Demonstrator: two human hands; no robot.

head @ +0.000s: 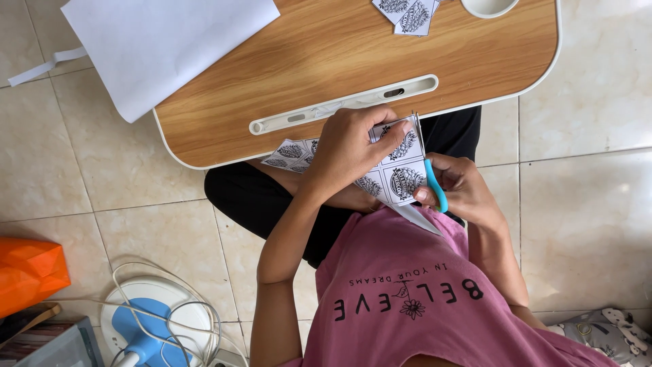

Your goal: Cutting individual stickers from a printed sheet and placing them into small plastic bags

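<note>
Two bare hands meet over the person's lap, just past the near edge of a small table. The left hand [350, 149] is clamped on a printed sheet [397, 173], fingers spread over its top and thumb beneath. The right hand [462, 190] is closed through the blue handle of a pair of scissors [435, 187], whose blades run under the sheet's right edge; whether the blades are apart cannot be told.

The largest thing is the floor [591, 204], pale glossy square tiles with thin grout lines, open and bare to the right of the table. Next is one lap table [326, 61] with a wood-grain top, a white rim, rounded corners and one long white slot near its near edge. Its near edge sits just above the hands, leaving little room between table and body. One plain white sheet of paper [163, 41] overhangs the table's far left corner. One white and blue fan [153, 323] with looping white cord lies on the floor at near left, and one orange bag [27, 272] sits at the left edge.

The held sheet is white paper carrying rows of black, round, ornate label designs in square cells; part of it trails left of the left hand. Two small cut squares [407, 13] with the same design lie on the far side of the table. One white cup [489, 5] shows only its rim at the far edge.
</note>
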